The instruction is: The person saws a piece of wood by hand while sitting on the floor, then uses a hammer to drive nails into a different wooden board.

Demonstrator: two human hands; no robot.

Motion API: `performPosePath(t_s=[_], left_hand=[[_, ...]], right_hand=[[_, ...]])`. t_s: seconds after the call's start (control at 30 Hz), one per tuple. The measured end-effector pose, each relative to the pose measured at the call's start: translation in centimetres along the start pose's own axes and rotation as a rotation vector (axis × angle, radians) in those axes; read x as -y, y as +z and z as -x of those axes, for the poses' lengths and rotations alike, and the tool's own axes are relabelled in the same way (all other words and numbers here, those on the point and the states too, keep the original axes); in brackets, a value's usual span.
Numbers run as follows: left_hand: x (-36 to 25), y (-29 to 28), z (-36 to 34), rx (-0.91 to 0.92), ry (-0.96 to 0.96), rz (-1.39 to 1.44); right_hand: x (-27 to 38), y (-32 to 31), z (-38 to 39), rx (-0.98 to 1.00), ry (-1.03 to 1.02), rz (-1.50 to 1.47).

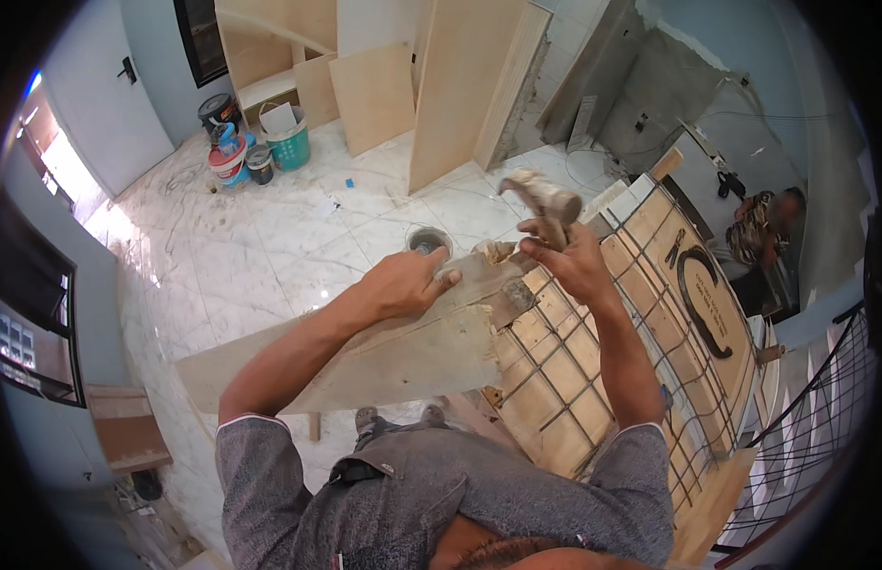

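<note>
My right hand grips a hammer, raised over the right end of a long, weathered grey board. My left hand is at the board's upper edge, fingers partly curled; what they hold, if anything, I cannot make out. The board spans in front of me, its right end at a wooden panel overlaid with a grid of steel bars. A broken, rough piece is at that end, below the hammer. A round grey container stands on the floor just beyond my left hand.
Buckets and leaning plywood sheets stand at the back on the tiled floor. Another person crouches at right, past a board with a dark curved shape. A black wire mesh curves along the right; a small wooden cabinet is at left.
</note>
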State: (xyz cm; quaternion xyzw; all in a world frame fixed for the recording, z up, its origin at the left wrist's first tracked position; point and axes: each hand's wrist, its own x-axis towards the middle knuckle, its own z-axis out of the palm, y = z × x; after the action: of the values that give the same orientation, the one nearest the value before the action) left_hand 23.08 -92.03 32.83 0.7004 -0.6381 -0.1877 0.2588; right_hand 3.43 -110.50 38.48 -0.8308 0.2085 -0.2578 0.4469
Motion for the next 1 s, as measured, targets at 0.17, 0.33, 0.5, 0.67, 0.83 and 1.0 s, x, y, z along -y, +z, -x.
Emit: performPosePath(t_s=[0.17,0.33,0.5,0.67,0.83,1.0], left_hand=[[0.2,0.6,2.6,-0.004,0.068,0.04],[0.2,-0.6,6.9,0.061,0.087,0.024],[1.6,-2.0,9.2,-0.003,0.161,0.059],[4.7,-2.0,7.5,-0.164,0.151,0.109],[5.5,-0.6,3.7,-0.112,0.175,0.193],[2.8,0.8,-2.9,-0.079,0.215,0.199]], right_hand=[[2.6,1.4,-2.3,0.508,0.195,-0.007],[4.8,4.6,-2.5,0.807,0.286,-0.124],[3.5,8.2,-5.2,0.523,0.094,0.149],[5.9,7.8,-2.5,0.342,0.189,-0.027],[5.9,4.3,-0.3,0.195,0.215,-0.191],[2.3,1.4,0.4,0.006,0.065,0.057]])
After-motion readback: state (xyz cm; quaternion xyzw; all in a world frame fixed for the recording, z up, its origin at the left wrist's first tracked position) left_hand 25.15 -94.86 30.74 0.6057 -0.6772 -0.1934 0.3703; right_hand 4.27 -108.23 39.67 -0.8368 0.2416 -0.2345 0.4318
